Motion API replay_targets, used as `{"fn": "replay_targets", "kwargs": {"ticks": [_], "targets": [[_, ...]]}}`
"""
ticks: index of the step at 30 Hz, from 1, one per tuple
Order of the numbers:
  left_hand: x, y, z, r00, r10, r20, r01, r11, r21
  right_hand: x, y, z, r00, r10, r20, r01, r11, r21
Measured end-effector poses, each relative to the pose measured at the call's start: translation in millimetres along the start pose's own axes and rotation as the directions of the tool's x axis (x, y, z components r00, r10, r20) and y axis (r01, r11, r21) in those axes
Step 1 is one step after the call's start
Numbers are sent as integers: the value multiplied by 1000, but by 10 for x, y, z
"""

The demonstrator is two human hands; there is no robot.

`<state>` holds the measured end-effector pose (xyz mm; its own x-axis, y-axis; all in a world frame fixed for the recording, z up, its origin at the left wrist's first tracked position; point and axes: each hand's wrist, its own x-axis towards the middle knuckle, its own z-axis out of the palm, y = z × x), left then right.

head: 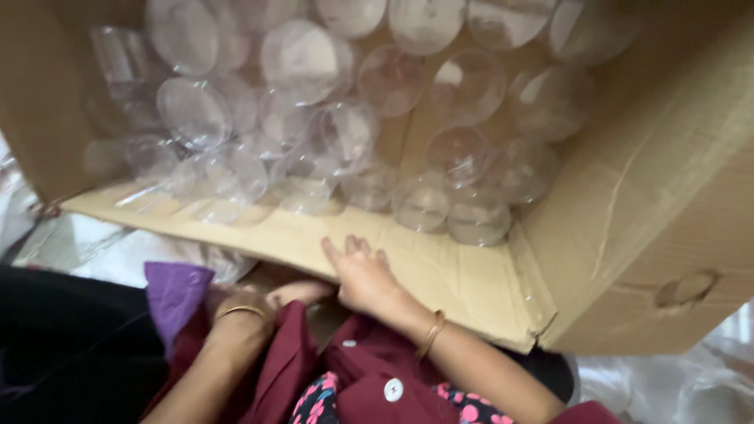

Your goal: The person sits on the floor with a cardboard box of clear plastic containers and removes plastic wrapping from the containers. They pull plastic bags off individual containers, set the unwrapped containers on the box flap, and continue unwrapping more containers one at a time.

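Head view only. Big cardboard box (471,275) tipped toward the person, full of clear plastic cups (393,78) lying loose and stacked, some rim-on to the camera. Right hand (363,276) lies flat on the near box flap, fingers spread, palm down, clamped on nothing. Left hand (263,302) sits lower, just beside the flap's edge and partly tucked under it; fingers hidden, so cannot tell whether it grips anything. Gold bangle (430,334) on the right wrist, another on the left. Purple cloth (174,290) left of the left hand, maroon garment (369,377) below. Clear plastic wrap (691,385) lies at the lower right.

Step, as judged: bracing or positioning the box, no cup in hand. Nearest cups lie just beyond the flap, apart from both hands. A next move would call for reaching over the flap edge.
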<state>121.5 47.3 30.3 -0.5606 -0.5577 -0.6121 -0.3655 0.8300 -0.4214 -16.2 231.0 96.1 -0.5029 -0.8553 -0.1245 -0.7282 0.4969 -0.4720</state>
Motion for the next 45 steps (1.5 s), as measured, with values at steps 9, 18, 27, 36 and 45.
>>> {"fn": "replay_targets", "kwargs": {"ticks": [9,18,27,36,45], "targets": [[422,236,373,971,211,112,-167,934,-315,0,140,36,995,81,58,-83,996,28],[248,319,346,917,397,35,-372,885,-281,-228,-6,-15,994,72,81,-69,997,-36],[1219,-56,538,826,24,-564,-310,854,-418,-322,-111,-174,982,114,148,-116,993,4],[1964,239,187,645,282,-710,-624,730,-277,-288,-235,-383,969,137,205,-149,988,42],[274,-401,35,421,631,-651,-906,248,-344,-282,-195,-252,980,119,158,-126,991,33]]}}
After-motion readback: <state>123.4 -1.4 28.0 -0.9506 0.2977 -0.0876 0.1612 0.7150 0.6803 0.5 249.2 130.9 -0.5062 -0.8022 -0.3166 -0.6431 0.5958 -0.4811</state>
